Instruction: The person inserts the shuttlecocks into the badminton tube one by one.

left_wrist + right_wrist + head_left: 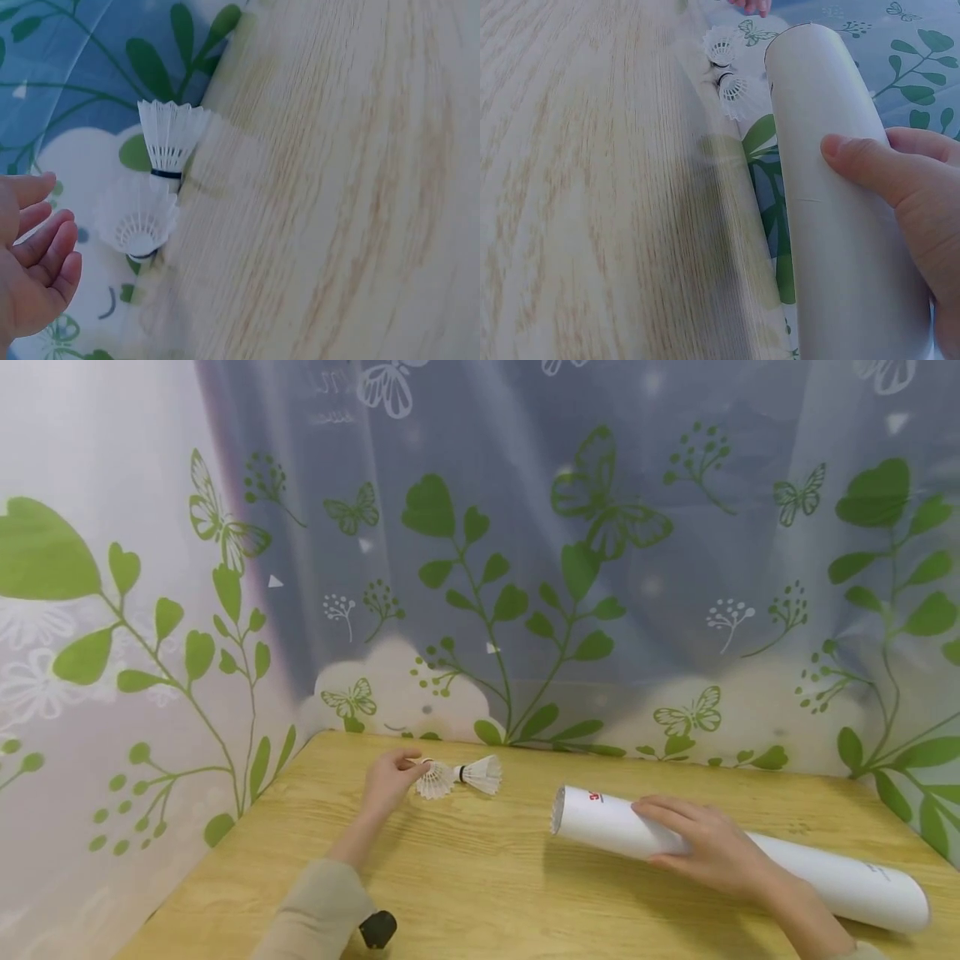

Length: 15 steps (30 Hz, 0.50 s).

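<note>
Two white shuttlecocks lie side by side at the back of the wooden table: the left shuttlecock (435, 781) has its skirt facing forward, and the right shuttlecock (482, 774) lies on its side with a dark band. Just beside the left one is my left hand (390, 783), and in the left wrist view its fingers (56, 247) are loosely bent, holding nothing. My right hand (708, 843) grips a long white shuttlecock tube (611, 822) around its middle, thumb on one side and fingers on the other. The tube slants, its left end (557, 810) pointing toward the shuttlecocks.
The wood-grain table (465, 877) runs back to a curtain (525, 610) printed with green leaves and butterflies, which also hangs along the left side. A small black object (377, 929) shows beside the left sleeve (318, 906).
</note>
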Each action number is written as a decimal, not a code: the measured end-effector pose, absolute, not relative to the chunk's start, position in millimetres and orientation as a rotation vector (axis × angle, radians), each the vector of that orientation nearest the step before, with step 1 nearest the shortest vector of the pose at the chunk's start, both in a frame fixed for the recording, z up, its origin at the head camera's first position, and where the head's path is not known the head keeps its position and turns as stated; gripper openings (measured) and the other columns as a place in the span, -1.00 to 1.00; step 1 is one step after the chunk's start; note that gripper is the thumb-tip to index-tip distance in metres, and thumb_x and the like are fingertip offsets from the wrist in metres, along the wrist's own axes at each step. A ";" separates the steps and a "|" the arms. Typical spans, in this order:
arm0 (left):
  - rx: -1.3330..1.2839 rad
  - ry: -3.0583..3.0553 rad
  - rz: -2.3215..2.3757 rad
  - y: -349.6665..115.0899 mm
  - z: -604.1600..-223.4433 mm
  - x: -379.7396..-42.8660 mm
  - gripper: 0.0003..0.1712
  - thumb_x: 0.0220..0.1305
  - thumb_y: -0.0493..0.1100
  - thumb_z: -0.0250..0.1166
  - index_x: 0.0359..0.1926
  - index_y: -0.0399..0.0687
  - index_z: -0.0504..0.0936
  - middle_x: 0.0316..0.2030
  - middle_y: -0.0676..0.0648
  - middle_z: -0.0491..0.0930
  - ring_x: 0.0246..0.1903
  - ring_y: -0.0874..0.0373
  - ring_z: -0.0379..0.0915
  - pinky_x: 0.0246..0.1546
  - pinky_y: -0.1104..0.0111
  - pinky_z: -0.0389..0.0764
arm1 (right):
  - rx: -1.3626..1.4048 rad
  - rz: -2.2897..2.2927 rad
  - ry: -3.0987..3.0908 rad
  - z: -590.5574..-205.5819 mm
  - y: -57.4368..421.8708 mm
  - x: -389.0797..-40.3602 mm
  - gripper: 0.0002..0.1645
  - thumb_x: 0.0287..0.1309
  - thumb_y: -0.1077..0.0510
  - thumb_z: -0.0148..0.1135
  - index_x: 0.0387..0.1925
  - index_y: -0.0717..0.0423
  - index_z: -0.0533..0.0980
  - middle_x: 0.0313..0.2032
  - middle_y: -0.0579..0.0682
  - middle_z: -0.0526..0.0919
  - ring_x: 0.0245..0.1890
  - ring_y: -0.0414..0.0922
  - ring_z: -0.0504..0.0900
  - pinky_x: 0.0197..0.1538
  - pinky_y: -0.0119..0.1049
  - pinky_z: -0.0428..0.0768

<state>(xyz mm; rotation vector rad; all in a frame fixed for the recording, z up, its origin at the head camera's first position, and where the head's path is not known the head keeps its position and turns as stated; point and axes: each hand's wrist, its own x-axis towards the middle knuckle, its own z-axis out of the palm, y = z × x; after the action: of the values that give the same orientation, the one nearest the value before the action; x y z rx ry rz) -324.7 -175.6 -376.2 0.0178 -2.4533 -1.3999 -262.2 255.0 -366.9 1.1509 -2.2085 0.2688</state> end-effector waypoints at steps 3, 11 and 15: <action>0.031 -2.473 -1.390 -180.0 -378.9 -327.6 -0.60 0.16 -0.19 0.30 -0.02 -0.35 0.56 -0.24 -0.26 0.58 -0.21 -0.09 0.50 -0.29 0.17 0.54 | 1.148 0.272 -2.209 -367.3 255.7 -261.8 -0.21 -0.27 -0.06 0.51 0.12 -0.02 0.48 0.05 -0.07 0.55 -0.06 -0.07 0.57 -0.23 -0.06 0.54; 0.054 -2.548 -1.346 -182.6 -387.1 -337.9 -0.54 0.14 -0.20 0.31 0.02 -0.40 0.50 -0.22 -0.30 0.56 -0.25 -0.10 0.50 -0.33 0.19 0.55 | 1.145 0.267 -2.222 -369.3 258.0 -262.6 -0.21 -0.25 -0.06 0.50 0.13 -0.02 0.47 0.04 -0.07 0.55 -0.05 -0.08 0.56 -0.23 -0.07 0.55; 0.041 -2.573 -1.310 -183.7 -393.6 -342.5 -0.52 0.14 -0.21 0.32 0.04 -0.41 0.49 -0.22 -0.31 0.55 -0.25 -0.10 0.49 -0.34 0.19 0.55 | 1.150 0.268 -2.226 -371.6 259.6 -264.2 -0.21 -0.25 -0.07 0.49 0.13 -0.03 0.47 0.05 -0.09 0.54 -0.05 -0.08 0.56 -0.23 -0.07 0.55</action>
<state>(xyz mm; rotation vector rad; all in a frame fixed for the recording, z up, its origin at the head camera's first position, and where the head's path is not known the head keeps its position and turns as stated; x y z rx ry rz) -342.5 -183.7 -393.6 0.0414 -2.5734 -1.3099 -264.2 259.6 -371.6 1.1500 -2.2257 0.2682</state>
